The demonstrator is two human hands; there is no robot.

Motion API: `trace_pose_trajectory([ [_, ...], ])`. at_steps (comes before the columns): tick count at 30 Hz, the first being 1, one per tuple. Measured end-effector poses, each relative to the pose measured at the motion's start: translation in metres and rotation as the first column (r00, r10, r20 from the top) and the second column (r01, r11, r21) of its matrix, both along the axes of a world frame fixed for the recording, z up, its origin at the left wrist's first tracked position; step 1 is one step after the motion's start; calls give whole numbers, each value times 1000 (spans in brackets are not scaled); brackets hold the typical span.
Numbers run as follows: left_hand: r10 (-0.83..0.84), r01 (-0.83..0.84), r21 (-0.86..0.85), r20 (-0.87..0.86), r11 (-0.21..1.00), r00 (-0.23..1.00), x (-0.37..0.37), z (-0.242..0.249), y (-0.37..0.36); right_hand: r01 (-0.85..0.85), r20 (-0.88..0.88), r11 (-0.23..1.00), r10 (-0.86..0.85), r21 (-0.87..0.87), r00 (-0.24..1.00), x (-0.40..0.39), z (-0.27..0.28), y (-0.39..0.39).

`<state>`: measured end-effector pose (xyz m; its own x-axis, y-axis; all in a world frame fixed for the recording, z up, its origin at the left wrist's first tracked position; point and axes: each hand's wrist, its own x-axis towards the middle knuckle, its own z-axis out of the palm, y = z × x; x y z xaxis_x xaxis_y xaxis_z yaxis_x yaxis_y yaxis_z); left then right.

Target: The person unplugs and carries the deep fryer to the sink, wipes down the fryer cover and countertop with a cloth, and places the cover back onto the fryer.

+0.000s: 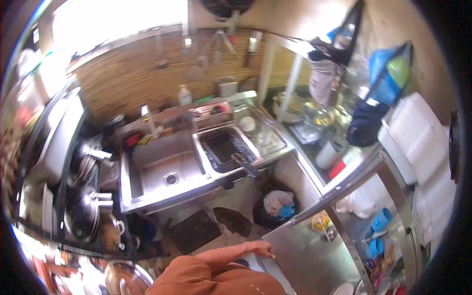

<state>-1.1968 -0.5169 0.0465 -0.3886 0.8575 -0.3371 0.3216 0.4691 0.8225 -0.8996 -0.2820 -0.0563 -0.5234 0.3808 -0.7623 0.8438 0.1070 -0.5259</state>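
Observation:
My left hand (pixel 263 249) reaches across the front of my orange shirt (pixel 201 280), at the left edge of a steel table (pixel 314 250). Its fingers curl downward and look closed, but whether anything is in them is too small and blurred to make out. Just below the hand lies a pale white surface (pixel 275 270), partly hidden by my arm and shirt. My right hand is out of view.
Ahead stands a steel double sink (pixel 162 172) with a dark rack (pixel 227 147) in its right basin. A black bin (pixel 255 216) with rubbish stands below. Pans (pixel 81 219) line the left; a metal shelf frame (pixel 339 194) and stacked white trays (pixel 415 128) stand right.

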Motion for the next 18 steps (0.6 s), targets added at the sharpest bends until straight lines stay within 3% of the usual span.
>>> trace_pose_trajectory([
  [1,42,-41,-25,56,999,998,-6,-2,-18,-80,-6,997,80,-5,997,-9,-1,7],
  [2,161,-161,-4,-47,987,986,-5,-1,-40,-145,-12,989,144,-11,989,-18,0,10],
  [3,300,-300,-13,-30,954,954,0,4,-62,-217,-20,976,217,-17,976,-28,0,14],
  [6,659,-659,12,-1,752,752,34,67,-136,-418,-62,907,416,-43,907,-56,-4,16],
  [9,811,-810,-47,83,584,580,69,77,-201,-593,-149,804,582,-47,800,-88,-13,10],
  [12,925,-918,-186,224,351,308,101,79,-256,-767,-262,637,754,70,603,-135,-29,-14],
  [13,924,-956,-150,331,251,191,109,75,-271,-813,-285,562,812,150,509,-154,-36,-27],
  [14,897,-981,-130,437,145,75,120,73,-285,-813,-250,564,816,146,521,-168,-16,-45],
  [16,866,-995,-93,500,37,-14,137,90,-308,-835,-221,516,852,194,475,-202,53,-105],
  [17,837,-997,-75,546,5,-36,144,99,-316,-833,-293,510,847,215,443,-213,85,-130],
  [18,806,-998,-58,589,-24,-54,150,108,-325,-837,-341,512,835,194,432,-229,73,-144],
])
